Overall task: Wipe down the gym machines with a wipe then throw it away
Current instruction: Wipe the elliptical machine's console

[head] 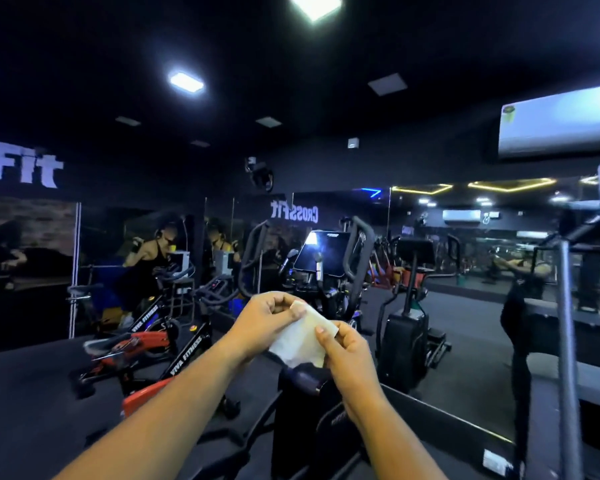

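Risk lay in the thin wipe (300, 336), stretched in mid-air between both hands above the elliptical machine (329, 268): left hand (269, 322) pinched its upper corner, right hand (340, 348) its right edge, and unfolding could probably tear or drop it.

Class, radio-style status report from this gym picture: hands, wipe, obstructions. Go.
Left hand and right hand both pinching the wipe, held up between them. Wipe not touching any machine. Elliptical directly ahead, nothing in the way.
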A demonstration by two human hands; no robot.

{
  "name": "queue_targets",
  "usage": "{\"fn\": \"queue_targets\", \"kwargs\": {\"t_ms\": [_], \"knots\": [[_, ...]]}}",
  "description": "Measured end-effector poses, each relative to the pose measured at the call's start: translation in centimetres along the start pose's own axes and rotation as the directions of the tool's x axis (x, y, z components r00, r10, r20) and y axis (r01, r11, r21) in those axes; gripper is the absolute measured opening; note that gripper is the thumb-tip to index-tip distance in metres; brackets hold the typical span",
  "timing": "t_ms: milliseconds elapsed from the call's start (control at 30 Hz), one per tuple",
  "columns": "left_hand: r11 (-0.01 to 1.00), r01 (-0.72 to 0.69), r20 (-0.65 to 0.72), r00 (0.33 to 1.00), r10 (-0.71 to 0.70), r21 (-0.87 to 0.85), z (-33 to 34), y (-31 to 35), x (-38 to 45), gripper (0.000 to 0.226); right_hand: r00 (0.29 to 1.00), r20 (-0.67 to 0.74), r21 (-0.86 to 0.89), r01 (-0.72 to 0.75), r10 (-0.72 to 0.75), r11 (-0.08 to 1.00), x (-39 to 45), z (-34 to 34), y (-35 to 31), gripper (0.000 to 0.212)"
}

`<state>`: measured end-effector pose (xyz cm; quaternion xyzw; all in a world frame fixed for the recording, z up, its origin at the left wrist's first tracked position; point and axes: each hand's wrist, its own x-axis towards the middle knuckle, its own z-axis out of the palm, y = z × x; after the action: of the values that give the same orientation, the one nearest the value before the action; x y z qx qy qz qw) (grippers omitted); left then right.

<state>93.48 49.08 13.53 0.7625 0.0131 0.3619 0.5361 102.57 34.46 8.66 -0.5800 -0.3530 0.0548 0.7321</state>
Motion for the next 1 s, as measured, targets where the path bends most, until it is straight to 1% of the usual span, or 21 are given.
{"fn": "queue_targets", "kwargs": {"t_ms": [133,167,267,367,433,467,600,700,800,900,933,1000], "knots": [[0.997,0.041,0.028,0.999,-0.039,-0.068,1.3,-5.9,6.9,0.017,0.998,-0.065,0.002,0.001,-0.001,1.0,7.7,-1.6,3.3,0.011],[0.995,0.06,0.052,0.997,-0.056,-0.082,1.8,-8.2,8.8,0.019,0.997,-0.077,-0.012,0.006,-0.007,1.0,9.8,-2.1,4.9,0.011],[0.987,0.114,0.113,0.988,-0.101,-0.116,2.3,-12.0,12.5,0.021,0.994,-0.11,-0.025,-0.005,0.002,1.0,13.8,-3.0,7.6,0.012],[0.985,0.103,0.169,0.983,-0.079,-0.139,2.6,-15.9,17.8,0.023,0.988,-0.151,-0.028,-0.006,0.001,1.0,18.7,-2.9,11.0,0.013],[0.978,0.106,0.185,0.98,-0.072,-0.18,2.6,-17.5,21.2,0.024,0.987,-0.162,-0.012,-0.011,0.008,1.0,21.3,-3.0,12.1,0.016],[0.973,0.103,0.196,0.979,-0.062,-0.207,2.6,-18.5,23.7,0.025,0.986,-0.165,-0.003,-0.008,0.007,1.0,23.4,-2.9,12.7,0.018],[0.976,0.079,0.245,0.969,-0.028,-0.201,2.5,-21.5,30.8,0.025,0.991,-0.13,0.012,-0.02,0.022,1.0,28.6,-3.0,14.1,0.021],[0.977,0.072,0.282,0.959,-0.013,-0.201,3.2,-23.5,36.2,0.026,0.989,-0.148,0.006,-0.004,0.005,1.0,33.4,-3.6,14.8,0.02],[0.976,0.046,0.304,0.953,0.021,-0.212,4.4,-24.9,40.8,0.025,0.983,-0.181,-0.042,0.024,-0.031,0.999,38.1,-5.2,15.4,0.015],[0.982,0.01,0.314,0.948,0.05,-0.187,6.2,-26.7,45.0,0.025,0.978,-0.2,-0.103,0.033,-0.054,0.994,42.5,-7.4,16.9,0.014],[0.984,-0.009,0.313,0.948,0.065,-0.179,6.9,-27.2,46.4,0.025,0.977,-0.205,-0.118,0.033,-0.057,0.992,44.0,-8.2,17.4,0.013],[0.988,-0.091,0.295,0.947,0.125,-0.128,8.7,-29.1,50.1,0.023,0.975,-0.21,-0.154,0.042,-0.074,0.987,47.4,-10.2,18.8,0.011]]}}
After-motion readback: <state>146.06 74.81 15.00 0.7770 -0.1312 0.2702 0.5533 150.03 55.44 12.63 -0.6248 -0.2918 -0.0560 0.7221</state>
